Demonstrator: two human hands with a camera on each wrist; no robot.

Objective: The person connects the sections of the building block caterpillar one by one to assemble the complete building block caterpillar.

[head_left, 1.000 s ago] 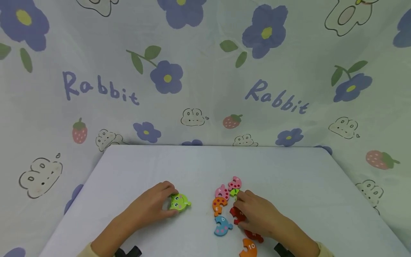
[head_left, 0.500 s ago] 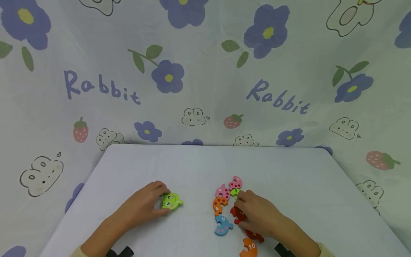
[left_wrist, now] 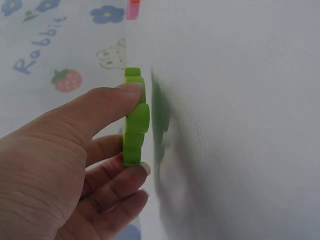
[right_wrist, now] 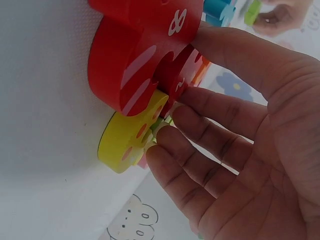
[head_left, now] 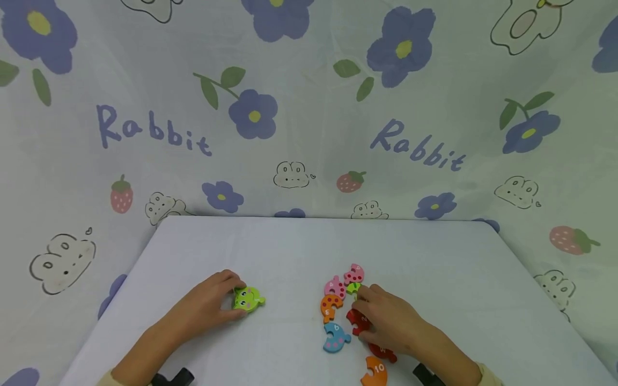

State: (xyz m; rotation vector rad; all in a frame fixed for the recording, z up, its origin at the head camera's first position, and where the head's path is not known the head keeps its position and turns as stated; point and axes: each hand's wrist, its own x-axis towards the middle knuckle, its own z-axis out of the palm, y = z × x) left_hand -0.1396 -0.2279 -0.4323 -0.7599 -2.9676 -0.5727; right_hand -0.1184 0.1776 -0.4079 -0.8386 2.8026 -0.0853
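My left hand [head_left: 203, 303] pinches a green animal-head puzzle piece [head_left: 249, 299] between thumb and fingers. In the left wrist view the piece [left_wrist: 136, 117] stands on edge to the camera, with a narrow gap between it and its shadow on the white surface. Over at the right, my right hand [head_left: 388, 319] reaches across red number pieces [head_left: 357, 321] with its fingers loosely extended. The right wrist view has its thumb against or very near a red piece marked 8 [right_wrist: 175, 22]; its fingertips are by another red piece and a yellow spotted piece [right_wrist: 132, 135].
Left of the right hand lie two pink pieces [head_left: 335, 288], an orange one [head_left: 331, 308] and a blue one [head_left: 335, 339]. Nearer the front are a red piece [head_left: 382, 353] and an orange 10 [head_left: 374, 371]. A rabbit-print cloth [head_left: 309, 107] hangs behind the white table [head_left: 289, 246].
My left hand has drawn the green puzzle piece to the left, away from the other pieces. The right hand and the pieces around it have stayed in place.
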